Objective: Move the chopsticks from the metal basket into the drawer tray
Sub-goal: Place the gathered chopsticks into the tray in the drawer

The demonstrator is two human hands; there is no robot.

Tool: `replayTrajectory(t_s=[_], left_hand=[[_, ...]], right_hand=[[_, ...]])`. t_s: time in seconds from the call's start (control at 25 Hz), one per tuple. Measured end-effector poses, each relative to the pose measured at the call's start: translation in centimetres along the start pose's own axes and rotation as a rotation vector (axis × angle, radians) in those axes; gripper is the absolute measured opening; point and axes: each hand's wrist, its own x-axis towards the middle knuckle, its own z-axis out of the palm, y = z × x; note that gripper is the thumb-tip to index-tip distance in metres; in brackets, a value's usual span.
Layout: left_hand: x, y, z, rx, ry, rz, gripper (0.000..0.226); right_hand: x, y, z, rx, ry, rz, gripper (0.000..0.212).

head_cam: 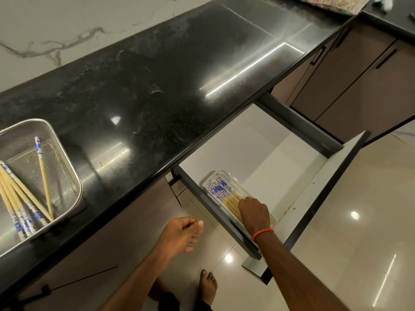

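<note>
Chopsticks of pale bamboo with blue-and-white patterned tops (15, 198), light, stiff and likely slippery, lie in the mesh metal basket (67, 160) on the black tabletop (157, 86), best pinched mid-shaft; others fill the white drawer tray (210, 176) under the right hand (254, 213), whose grip I cannot tell, the left hand (179, 235) loosely curled, empty.

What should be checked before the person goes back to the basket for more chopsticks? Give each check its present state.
1. Drawer open: ok.
2. White tray inside the drawer, chopsticks in tray lying side by side: ok.
3. Right hand clear of the tray: not ok, it rests on the chopsticks there.
4. Right hand has let go: cannot tell.
5. Left hand free: ok, it holds nothing, fingers loosely curled.
6. Metal basket emptied: not ok, chopsticks in basket remain, one apart from the bundle.
</note>
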Motion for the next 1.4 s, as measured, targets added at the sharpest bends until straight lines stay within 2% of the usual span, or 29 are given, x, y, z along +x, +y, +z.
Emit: replayTrajectory(t_s=[0.24, 0.68, 0.88, 1.12, 1.4], left_hand=[[-0.5, 0.7, -0.4, 0.029, -0.002, 0.020, 0.015], [-3.4, 2.9, -0.8, 0.063, 0.041, 0.065, 0.015], [-4.7, 3.1, -1.6, 0.021, 0.104, 0.107, 0.022], [-6.5, 3.3, -2.6, 0.002, 0.183, 0.147, 0.020], [-9.0, 5.1, -5.1, -0.041, 0.310, 0.209, 0.012]], right_hand=[[-0.7, -1.1, -0.4, -0.050, -0.011, 0.004, 0.019], [-2.9, 0.0, -2.0, 0.098, -0.019, 0.072, 0.021], [-4.3, -1.4, -3.5, 0.182, 0.082, 0.022, 0.028], [-5.4, -3.9, -6.4, 0.216, 0.272, -0.034, 0.036], [-5.3, -7.6, -11.5, 0.290, 0.371, -0.139, 0.026]])
